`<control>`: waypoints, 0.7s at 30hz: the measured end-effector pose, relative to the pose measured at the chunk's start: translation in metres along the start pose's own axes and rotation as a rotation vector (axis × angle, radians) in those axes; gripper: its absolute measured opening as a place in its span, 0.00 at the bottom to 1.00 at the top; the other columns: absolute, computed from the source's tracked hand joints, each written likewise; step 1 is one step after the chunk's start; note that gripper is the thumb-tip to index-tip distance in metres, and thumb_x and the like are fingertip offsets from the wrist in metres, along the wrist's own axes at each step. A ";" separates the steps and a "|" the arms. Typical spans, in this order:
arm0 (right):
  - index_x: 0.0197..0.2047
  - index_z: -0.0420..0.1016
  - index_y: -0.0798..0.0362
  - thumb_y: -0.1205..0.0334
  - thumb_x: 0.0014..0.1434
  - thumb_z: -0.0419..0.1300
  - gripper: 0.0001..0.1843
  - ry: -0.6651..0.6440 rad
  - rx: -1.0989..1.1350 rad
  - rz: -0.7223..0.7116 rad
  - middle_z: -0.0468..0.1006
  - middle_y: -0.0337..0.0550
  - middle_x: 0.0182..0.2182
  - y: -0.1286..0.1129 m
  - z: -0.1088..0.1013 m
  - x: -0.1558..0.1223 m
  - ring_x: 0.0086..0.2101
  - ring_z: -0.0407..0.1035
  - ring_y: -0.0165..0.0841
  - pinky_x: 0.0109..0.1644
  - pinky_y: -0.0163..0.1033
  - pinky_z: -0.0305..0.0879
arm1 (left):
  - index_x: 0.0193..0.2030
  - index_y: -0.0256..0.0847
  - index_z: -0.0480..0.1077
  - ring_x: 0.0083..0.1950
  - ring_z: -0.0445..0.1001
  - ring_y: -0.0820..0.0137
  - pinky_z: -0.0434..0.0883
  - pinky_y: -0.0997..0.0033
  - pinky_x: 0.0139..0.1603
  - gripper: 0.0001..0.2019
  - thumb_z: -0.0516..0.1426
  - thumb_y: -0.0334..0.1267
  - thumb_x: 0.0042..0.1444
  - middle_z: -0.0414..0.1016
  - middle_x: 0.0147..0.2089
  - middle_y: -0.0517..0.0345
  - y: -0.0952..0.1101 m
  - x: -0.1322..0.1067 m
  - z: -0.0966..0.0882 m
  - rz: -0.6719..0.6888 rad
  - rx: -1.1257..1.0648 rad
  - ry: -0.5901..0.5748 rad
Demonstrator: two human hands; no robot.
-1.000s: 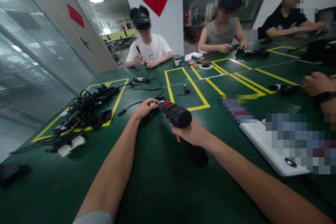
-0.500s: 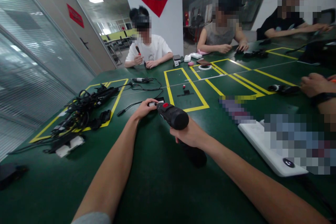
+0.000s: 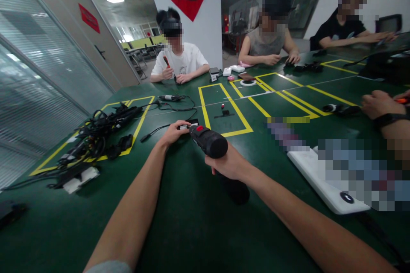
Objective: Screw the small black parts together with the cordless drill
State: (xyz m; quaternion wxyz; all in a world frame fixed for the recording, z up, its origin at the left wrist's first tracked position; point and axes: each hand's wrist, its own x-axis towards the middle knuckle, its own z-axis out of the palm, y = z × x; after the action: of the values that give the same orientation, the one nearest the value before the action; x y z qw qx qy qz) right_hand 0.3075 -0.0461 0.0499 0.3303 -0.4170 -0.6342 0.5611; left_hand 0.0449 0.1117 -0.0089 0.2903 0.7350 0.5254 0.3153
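My right hand [image 3: 229, 161] is wrapped round the grip of a black cordless drill [image 3: 211, 141] with a red switch on top. The drill's front end points away and left, close to my left fingertips; its tip is hidden behind its body. My left hand [image 3: 173, 134] presses its fingers on a black power adapter [image 3: 194, 122] with a white label, lying on the green table [image 3: 185, 222]. A thin black cable [image 3: 155, 130] with a plug runs beside that hand.
Left lies a heap of black adapters and cables [image 3: 102, 132] by yellow tape. Small black and red pieces [image 3: 226, 113] lie ahead. A white device [image 3: 320, 179] stands to the right, near another person's hand [image 3: 379, 106]. Other people sit across the table.
The view has shifted slightly. Both hands, the drill and the adapter keep nearly the same positions relative to each other.
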 end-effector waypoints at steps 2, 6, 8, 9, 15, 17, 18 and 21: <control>0.49 0.66 0.53 0.68 0.51 0.61 0.20 -0.004 -0.004 -0.012 0.71 0.33 0.22 0.000 0.000 0.000 0.20 0.70 0.31 0.24 0.34 0.66 | 0.47 0.42 0.78 0.59 0.71 0.56 0.63 0.55 0.65 0.21 0.63 0.49 0.48 0.75 0.56 0.49 0.000 0.000 0.000 -0.001 0.005 0.004; 0.49 0.66 0.54 0.68 0.51 0.61 0.21 -0.007 -0.006 -0.012 0.72 0.34 0.22 -0.001 0.000 -0.001 0.21 0.70 0.31 0.24 0.34 0.66 | 0.47 0.42 0.78 0.59 0.71 0.56 0.63 0.57 0.65 0.21 0.62 0.50 0.49 0.75 0.56 0.50 0.001 0.000 0.000 -0.002 0.013 0.013; 0.49 0.66 0.54 0.68 0.50 0.61 0.21 -0.001 -0.004 -0.013 0.71 0.33 0.22 -0.001 0.000 -0.001 0.20 0.70 0.30 0.23 0.34 0.66 | 0.47 0.42 0.78 0.58 0.71 0.57 0.63 0.58 0.64 0.21 0.62 0.49 0.49 0.76 0.56 0.50 0.001 -0.001 0.001 -0.003 0.007 0.010; 0.48 0.66 0.54 0.68 0.50 0.61 0.21 -0.001 -0.001 -0.016 0.71 0.33 0.21 0.000 0.001 -0.001 0.20 0.69 0.30 0.23 0.34 0.65 | 0.47 0.41 0.78 0.58 0.71 0.57 0.63 0.58 0.64 0.20 0.62 0.49 0.49 0.76 0.55 0.50 0.001 -0.001 0.002 -0.004 0.003 0.010; 0.50 0.67 0.54 0.67 0.50 0.61 0.22 0.011 0.007 -0.038 0.71 0.33 0.21 0.003 0.001 0.001 0.19 0.69 0.31 0.22 0.34 0.64 | 0.46 0.41 0.77 0.57 0.71 0.58 0.63 0.59 0.64 0.20 0.61 0.49 0.49 0.76 0.54 0.51 0.000 -0.001 0.002 0.001 -0.009 0.012; 0.51 0.67 0.54 0.67 0.50 0.61 0.23 0.013 0.004 -0.023 0.72 0.34 0.22 0.001 0.001 0.000 0.19 0.69 0.31 0.22 0.34 0.65 | 0.46 0.41 0.77 0.57 0.71 0.58 0.63 0.59 0.64 0.20 0.62 0.49 0.49 0.76 0.54 0.51 0.000 -0.001 0.002 0.006 -0.005 0.010; 0.52 0.66 0.54 0.68 0.50 0.62 0.24 0.013 0.003 -0.012 0.72 0.34 0.22 0.000 0.000 0.000 0.19 0.69 0.31 0.22 0.35 0.65 | 0.46 0.42 0.77 0.57 0.71 0.58 0.63 0.59 0.64 0.20 0.62 0.48 0.49 0.76 0.54 0.51 0.000 0.000 0.002 0.008 -0.005 0.010; 0.52 0.66 0.54 0.68 0.50 0.62 0.25 0.003 0.005 -0.001 0.72 0.34 0.22 -0.002 0.000 -0.001 0.20 0.70 0.31 0.23 0.35 0.66 | 0.46 0.42 0.77 0.57 0.71 0.58 0.63 0.58 0.64 0.19 0.62 0.48 0.49 0.76 0.54 0.51 0.000 -0.001 0.001 0.004 -0.005 0.012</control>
State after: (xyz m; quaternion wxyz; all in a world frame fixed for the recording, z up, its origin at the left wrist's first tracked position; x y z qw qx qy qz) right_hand 0.3073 -0.0470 0.0523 0.3326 -0.4165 -0.6324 0.5621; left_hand 0.0460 0.1109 -0.0097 0.2885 0.7333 0.5248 0.3218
